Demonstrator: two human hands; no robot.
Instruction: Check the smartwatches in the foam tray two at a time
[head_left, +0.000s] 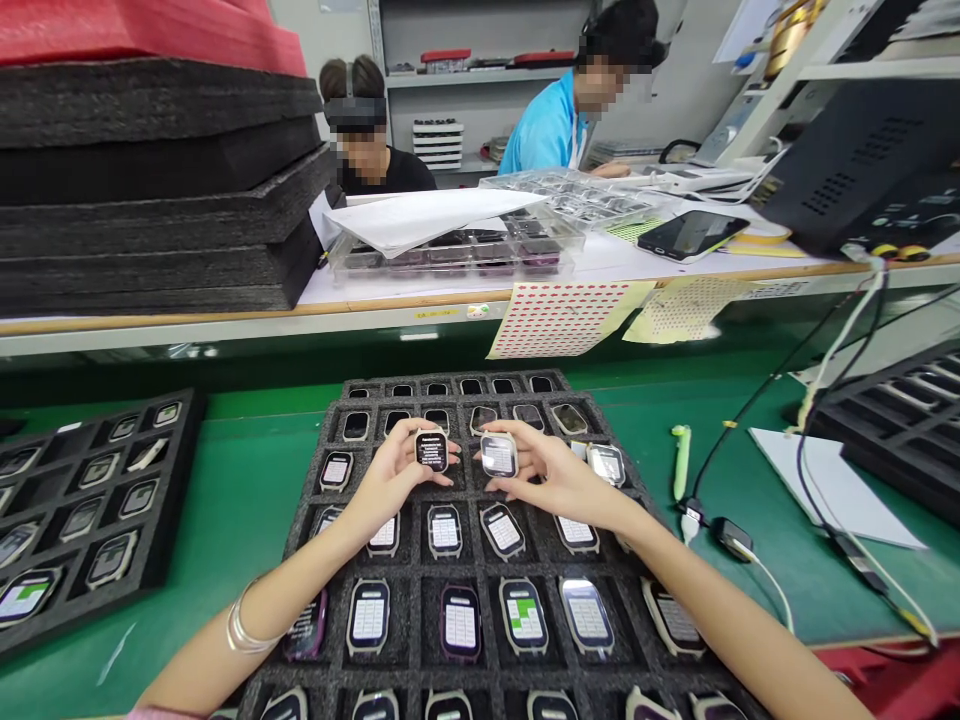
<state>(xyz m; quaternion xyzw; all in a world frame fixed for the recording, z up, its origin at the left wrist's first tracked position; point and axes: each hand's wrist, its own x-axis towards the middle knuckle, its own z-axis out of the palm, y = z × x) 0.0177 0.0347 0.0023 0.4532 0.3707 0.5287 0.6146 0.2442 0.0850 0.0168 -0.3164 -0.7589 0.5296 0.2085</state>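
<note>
left hand [407, 458] over foam tray [406, 612], pinching dark-screened watch [432, 451] | right hand [546, 468] alongside, pinching white-screened watch [499, 455]

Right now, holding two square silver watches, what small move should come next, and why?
I'd perhaps tap the dark-screened square silver watch in your left hand: it shows lines of white text, while the pale-screened square silver watch in your right hand resembles many in the black foam tray.
</note>
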